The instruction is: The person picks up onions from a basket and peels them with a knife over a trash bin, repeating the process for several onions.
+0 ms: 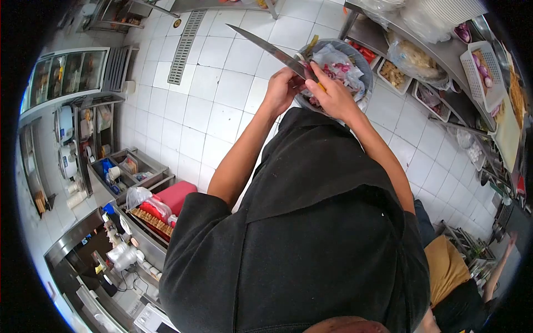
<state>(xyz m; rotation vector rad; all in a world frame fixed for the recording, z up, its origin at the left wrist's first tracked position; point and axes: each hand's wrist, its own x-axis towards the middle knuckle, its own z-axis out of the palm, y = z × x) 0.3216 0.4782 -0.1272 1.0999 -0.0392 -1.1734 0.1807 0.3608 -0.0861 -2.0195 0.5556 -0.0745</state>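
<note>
A long knife (266, 46) points up and to the left, above the rim of a lined bin (363, 69). My right hand (334, 97) is wrapped round the knife's handle, a bit of yellow showing by the fingers. Close against the blade, my left hand (283, 89) has its fingers curled together; what they hold is hidden. Red and purple scraps (341, 72) lie in the clear plastic inside the bin, under both hands.
Shelves at the right carry white baskets (395, 76) of food and bagged items. A floor drain (186, 47) runs at the upper left. Another person (447, 269) is at the lower right. A red box (176, 197) sits on the left.
</note>
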